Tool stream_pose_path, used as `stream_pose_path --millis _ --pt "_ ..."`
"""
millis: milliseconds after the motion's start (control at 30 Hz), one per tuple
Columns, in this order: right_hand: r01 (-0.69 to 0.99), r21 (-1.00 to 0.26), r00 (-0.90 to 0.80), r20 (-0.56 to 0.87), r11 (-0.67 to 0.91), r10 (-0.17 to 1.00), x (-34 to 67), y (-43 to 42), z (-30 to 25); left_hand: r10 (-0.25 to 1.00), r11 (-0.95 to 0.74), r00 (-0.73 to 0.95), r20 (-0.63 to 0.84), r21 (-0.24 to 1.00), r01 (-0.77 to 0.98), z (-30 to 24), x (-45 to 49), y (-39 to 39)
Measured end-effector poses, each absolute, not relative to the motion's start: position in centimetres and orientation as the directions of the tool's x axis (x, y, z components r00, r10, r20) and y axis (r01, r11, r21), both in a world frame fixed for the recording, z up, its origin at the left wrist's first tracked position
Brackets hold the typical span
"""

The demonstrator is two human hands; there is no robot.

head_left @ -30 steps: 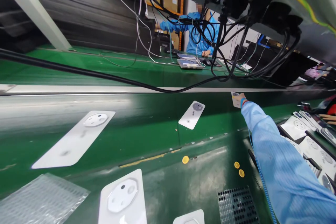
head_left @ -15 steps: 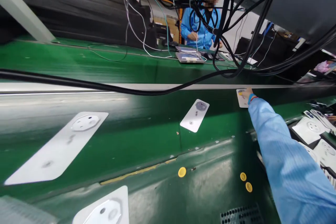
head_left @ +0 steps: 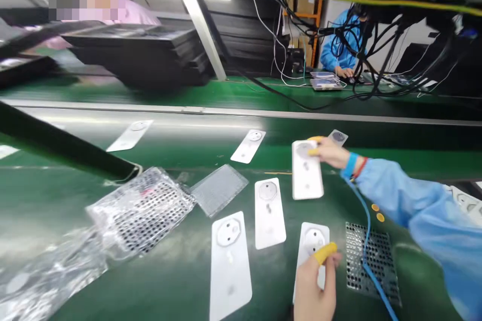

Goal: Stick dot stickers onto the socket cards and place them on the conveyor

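— While both hands work above the green conveyor belt (head_left: 169, 286), what does each grip?
— Right hand (head_left: 331, 154) pinches a white rectangular plastic card (head_left: 307, 175) over the belt; left hand (head_left: 312, 283) closes on another white card (head_left: 311, 241) (yellow finger cot (head_left: 324, 253) on one finger).

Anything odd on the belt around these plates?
Two loose yellow discs sit on the green belt beside the perforated black mat, looking stray. A crumpled clear plastic bag also lies next to the white plates, and a blue cable runs across the mat.
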State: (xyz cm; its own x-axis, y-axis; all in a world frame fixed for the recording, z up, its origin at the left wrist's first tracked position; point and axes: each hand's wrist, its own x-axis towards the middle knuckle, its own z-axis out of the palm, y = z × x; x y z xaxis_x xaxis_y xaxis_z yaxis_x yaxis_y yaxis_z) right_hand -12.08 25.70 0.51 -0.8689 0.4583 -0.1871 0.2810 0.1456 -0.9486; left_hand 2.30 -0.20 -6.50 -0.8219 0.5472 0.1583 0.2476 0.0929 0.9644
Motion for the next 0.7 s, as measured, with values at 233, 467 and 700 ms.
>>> stream_pose_path --millis 233,467,700 --pt "0.268 -0.887 -0.945 -0.166 0.376 0.281 -14.4 13.8 -5.4 0.517 0.082 -0.784 0.344 0.892 0.445 -4.2 0.5 -0.5" --pt "0.239 -0.706 -0.948 -0.021 0.667 0.318 -13.7 14.9 -6.0 0.483 0.215 -0.787 0.383 0.819 0.531 -5.2 -2.8 -0.7" --pt "0.481 -0.563 -0.801 0.03 0.672 0.598 -13.1 26.0 -1.2 0.473 0.229 -0.784 0.401 0.803 0.55 -5.9 -5.9 -1.3"
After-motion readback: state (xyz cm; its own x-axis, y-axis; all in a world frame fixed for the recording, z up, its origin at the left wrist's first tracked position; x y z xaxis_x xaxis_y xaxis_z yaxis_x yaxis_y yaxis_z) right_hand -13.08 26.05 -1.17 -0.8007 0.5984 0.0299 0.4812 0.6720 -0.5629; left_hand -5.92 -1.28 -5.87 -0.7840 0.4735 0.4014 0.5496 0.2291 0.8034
